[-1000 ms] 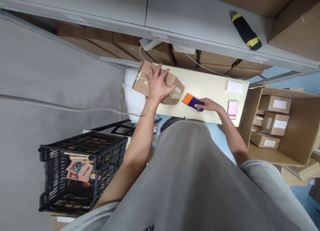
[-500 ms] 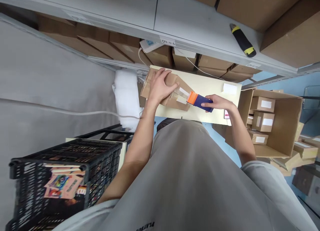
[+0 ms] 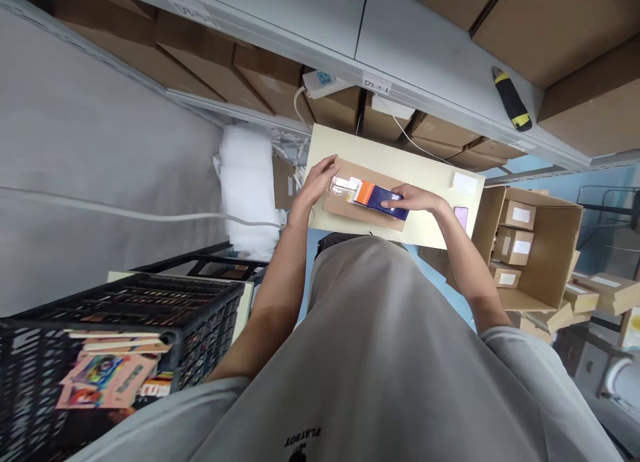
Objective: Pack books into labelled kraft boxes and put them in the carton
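A brown cardboard box [image 3: 345, 211] lies on the cream table [image 3: 430, 175], a strip of clear tape on its left part. My left hand [image 3: 318, 180] is at the box's left end, its fingers bent over the edge. In my right hand [image 3: 411, 199] is a dark blue tape dispenser [image 3: 383, 200] with an orange front part [image 3: 365, 193], held low over the top of the box. Whether the orange end touches the cardboard cannot be told. Right of my right hand are a phone [image 3: 461, 217] and a white paper [image 3: 465, 183].
A grey shelf [image 3: 420, 42] with boxes and a black-and-yellow cutter [image 3: 511, 99] spans the far side. White wrap [image 3: 250, 182] stands left of the table, a black crate [image 3: 200, 315] at lower left, and an open carton [image 3: 550, 249] of small boxes at right.
The box has turned and lies flatter. My left hand has shifted from on top of it to its left end. The dispenser has moved left over the box, and the view has shifted.
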A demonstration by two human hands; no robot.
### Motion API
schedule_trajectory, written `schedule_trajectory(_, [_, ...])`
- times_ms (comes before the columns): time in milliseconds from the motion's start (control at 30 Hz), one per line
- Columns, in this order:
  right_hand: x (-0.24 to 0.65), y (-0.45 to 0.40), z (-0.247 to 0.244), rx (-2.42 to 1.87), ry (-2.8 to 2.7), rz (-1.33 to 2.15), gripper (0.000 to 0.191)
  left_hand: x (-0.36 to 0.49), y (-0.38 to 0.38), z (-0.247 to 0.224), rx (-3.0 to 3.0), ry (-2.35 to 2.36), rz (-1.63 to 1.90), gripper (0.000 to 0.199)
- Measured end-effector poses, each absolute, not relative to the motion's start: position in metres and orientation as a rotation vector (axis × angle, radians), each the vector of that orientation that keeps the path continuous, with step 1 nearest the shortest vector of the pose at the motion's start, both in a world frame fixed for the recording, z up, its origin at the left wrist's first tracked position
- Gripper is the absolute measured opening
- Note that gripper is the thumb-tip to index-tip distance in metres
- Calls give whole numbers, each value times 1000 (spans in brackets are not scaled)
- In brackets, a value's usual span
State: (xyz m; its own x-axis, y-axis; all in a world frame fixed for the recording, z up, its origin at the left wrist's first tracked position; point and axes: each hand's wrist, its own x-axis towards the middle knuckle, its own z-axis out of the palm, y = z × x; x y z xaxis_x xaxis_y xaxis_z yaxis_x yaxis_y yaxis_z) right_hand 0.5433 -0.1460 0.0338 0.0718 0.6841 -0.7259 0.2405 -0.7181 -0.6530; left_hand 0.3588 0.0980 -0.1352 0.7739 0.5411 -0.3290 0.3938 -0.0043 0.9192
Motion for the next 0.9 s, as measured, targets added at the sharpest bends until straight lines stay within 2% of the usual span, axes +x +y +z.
schedule_trajectory(233, [532, -118, 19, -2180, -897, 1736, 56, 362, 68, -141, 1804, 947, 185, 70])
schedule_trajectory(400, [535, -122, 24, -2232, -919, 1739, 55, 370, 49, -131, 1821, 984, 110, 77])
schedule_trajectory(533, [534, -119, 29, -2244, -986, 1811, 59, 372, 49, -120, 1859, 1027, 42, 75])
schedule_trajectory(700, [544, -136, 50, -2140, -997, 1893, 66, 372, 46, -103, 1966, 1088, -27, 66])
schedule_trajectory(900, [593, -223, 101, -2169, -822, 2098, 75, 372, 44, -103, 1969, 1121, 8, 67])
